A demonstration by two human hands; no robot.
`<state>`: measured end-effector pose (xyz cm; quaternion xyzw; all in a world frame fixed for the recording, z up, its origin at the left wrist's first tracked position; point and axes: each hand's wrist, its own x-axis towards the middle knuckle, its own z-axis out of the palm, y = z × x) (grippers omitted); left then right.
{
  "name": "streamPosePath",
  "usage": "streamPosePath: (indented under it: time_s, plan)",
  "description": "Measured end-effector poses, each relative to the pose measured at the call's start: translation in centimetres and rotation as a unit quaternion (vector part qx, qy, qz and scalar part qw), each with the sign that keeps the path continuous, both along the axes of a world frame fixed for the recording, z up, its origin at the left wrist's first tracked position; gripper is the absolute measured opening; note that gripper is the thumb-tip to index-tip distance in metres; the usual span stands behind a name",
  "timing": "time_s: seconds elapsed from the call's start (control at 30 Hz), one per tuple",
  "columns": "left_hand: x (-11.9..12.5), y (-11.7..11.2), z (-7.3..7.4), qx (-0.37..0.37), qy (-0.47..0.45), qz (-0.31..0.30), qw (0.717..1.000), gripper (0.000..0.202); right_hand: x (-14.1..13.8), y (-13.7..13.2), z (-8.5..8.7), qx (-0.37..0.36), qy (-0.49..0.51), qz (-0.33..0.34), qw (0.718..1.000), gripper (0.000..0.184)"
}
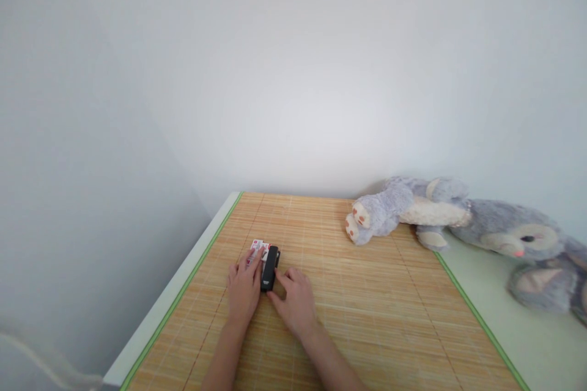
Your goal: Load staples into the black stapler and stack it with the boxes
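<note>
Stapler (269, 269) (by its look): lies lengthwise on the mat (367, 293), between the hands, right of a white-and-pink pack (257, 246). Slim black bar, probably rigid, fairly light and smooth; best held across its long sides, near the middle. Pack looks like thin card, likely crushable; edges preferable for holding.

Left hand (245, 290): fingers extended over pack, beside stapler; cannot tell whether they grip. Right hand (297, 302): thumb and forefinger parted at stapler's near end and right side; grip cannot be told.

Mat: slatted, bamboo-like, green-edged. Beyond, right: plush rabbit (435, 212), grey, soft, lying along the plain wall (293, 73).
</note>
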<state>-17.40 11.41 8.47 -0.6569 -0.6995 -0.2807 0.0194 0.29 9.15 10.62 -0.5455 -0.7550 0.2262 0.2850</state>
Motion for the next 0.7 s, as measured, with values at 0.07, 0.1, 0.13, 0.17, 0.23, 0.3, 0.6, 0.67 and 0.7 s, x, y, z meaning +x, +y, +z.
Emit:
streamPosePath:
  time_s: [0.07, 0.1, 0.13, 0.17, 0.23, 0.3, 0.6, 0.67, 0.7]
  plan:
    - [0.00, 0.02, 0.01, -0.002, -0.001, -0.002, 1.000, 0.048, -0.01, 0.04, -0.01, 0.001, 0.003, 0.000, 1.000, 0.056]
    - [-0.02, 0.03, -0.01, -0.001, -0.003, -0.004, 1.000, 0.048, -0.02, 0.08, -0.01, 0.001, 0.003, 0.000, 1.000, 0.056]
    - [-0.04, 0.05, -0.03, 0.000, -0.006, -0.005, 1.000, 0.048, -0.03, 0.11, -0.01, 0.001, 0.003, -0.001, 1.000, 0.056]
    - [-0.07, 0.07, -0.05, 0.002, -0.008, -0.006, 1.000, 0.048, -0.04, 0.14, -0.02, 0.001, 0.003, -0.002, 1.000, 0.056]
    - [-0.16, 0.10, -0.09, 0.008, -0.014, -0.006, 1.000, 0.049, -0.04, 0.17, -0.04, 0.001, 0.002, -0.001, 1.000, 0.057]
    - [-0.27, 0.10, -0.11, 0.011, -0.020, -0.007, 1.000, 0.049, 0.01, 0.16, -0.07, 0.002, 0.003, -0.002, 1.000, 0.056]
    - [0.09, -0.08, -0.45, -0.011, -0.034, 0.029, 0.999, 0.049, 0.02, 0.16, -0.15, 0.003, -0.003, -0.009, 1.000, 0.054]
    - [0.08, -0.19, 0.03, 0.000, -0.041, 0.038, 0.998, 0.048, 0.05, 0.03, -0.11, 0.006, -0.002, -0.010, 1.000, 0.056]
    - [0.05, -0.32, 0.43, 0.013, -0.048, 0.039, 0.998, 0.048, 0.21, -0.14, -0.09, 0.007, -0.001, -0.011, 1.000, 0.059]
